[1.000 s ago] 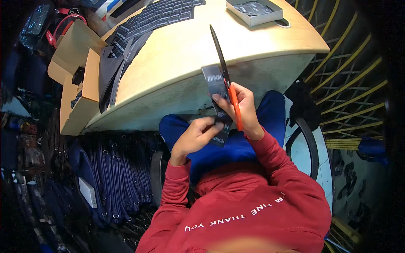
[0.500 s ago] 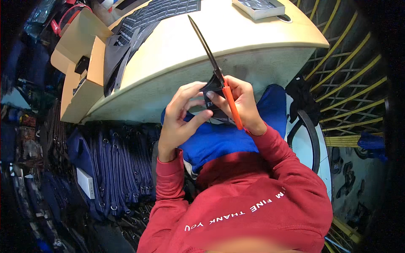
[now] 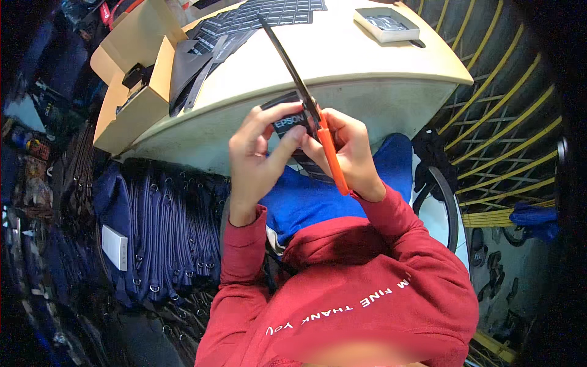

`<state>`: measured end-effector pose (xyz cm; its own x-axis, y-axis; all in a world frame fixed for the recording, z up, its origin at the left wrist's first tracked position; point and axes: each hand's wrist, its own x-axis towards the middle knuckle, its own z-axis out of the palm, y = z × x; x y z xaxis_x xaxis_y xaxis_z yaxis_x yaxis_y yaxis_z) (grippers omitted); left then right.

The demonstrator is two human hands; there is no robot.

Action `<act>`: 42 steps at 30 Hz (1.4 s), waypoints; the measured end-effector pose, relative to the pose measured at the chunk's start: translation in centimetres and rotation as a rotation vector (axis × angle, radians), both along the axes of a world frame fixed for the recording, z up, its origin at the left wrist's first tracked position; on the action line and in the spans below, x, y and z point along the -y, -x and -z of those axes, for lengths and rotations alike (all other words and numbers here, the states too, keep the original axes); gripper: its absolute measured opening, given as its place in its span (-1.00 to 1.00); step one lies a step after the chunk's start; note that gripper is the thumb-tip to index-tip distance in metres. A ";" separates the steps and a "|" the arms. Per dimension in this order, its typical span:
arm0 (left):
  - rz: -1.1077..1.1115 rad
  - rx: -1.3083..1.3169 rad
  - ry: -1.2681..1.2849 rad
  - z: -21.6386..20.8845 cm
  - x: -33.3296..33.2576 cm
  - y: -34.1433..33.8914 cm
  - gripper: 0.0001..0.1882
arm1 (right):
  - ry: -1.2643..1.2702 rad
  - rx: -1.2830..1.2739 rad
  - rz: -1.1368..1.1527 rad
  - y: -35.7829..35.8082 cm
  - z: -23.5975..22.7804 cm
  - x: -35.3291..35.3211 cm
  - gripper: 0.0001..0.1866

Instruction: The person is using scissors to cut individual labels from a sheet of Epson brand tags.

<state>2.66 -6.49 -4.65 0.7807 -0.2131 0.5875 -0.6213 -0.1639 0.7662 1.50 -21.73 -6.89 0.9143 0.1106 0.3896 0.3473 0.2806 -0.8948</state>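
Left hand point(image 3: 252, 151), centre of frame, is pinching a dark strip point(image 3: 288, 124) between thumb and forefinger; its pale-lettered face is turning toward the camera, other fingers curling behind. Right hand point(image 3: 350, 150), just right of centre, is gripping long scissors point(image 3: 332, 160) by the orange handles; the dark blades are pointing to the upper left, overlapping the tabletop point(image 3: 373, 61) in view. The strip is sitting between the two hands, beside the scissors' pivot; more dark material is hanging below the right thumb, its join with the strip being hidden. Both hands are working over blue trousers point(image 3: 306, 199), red sleeves point(image 3: 241, 251) reaching to the wrists. Upper centre: sheets of dark printed labels point(image 3: 269, 18) are lying flat on the tabletop. Upper right of centre: a shallow white box point(image 3: 400, 36) is holding dark pieces. Upper left: an open cardboard box point(image 3: 160, 79) is standing at the tabletop's end, small black items showing inside. Lower left: navy straps point(image 3: 165, 226) with metal rings are lying in rows, a small white box point(image 3: 114, 246) resting among them. Right side: a yellow-barred lattice gate point(image 3: 507, 131) is curving along the edge
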 end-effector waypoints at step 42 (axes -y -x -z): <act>0.372 -0.237 -0.041 -4.0 -6.4 4.3 -0.37 | 1.035 0.095 -0.645 4.5 -7.0 7.3 -0.28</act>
<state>-1.59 -0.05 -0.62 0.7585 -0.5246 0.3868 -0.4517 0.0046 0.8921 -2.95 -29.06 0.08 0.5498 0.8305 -0.0894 0.4835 -0.4037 -0.7767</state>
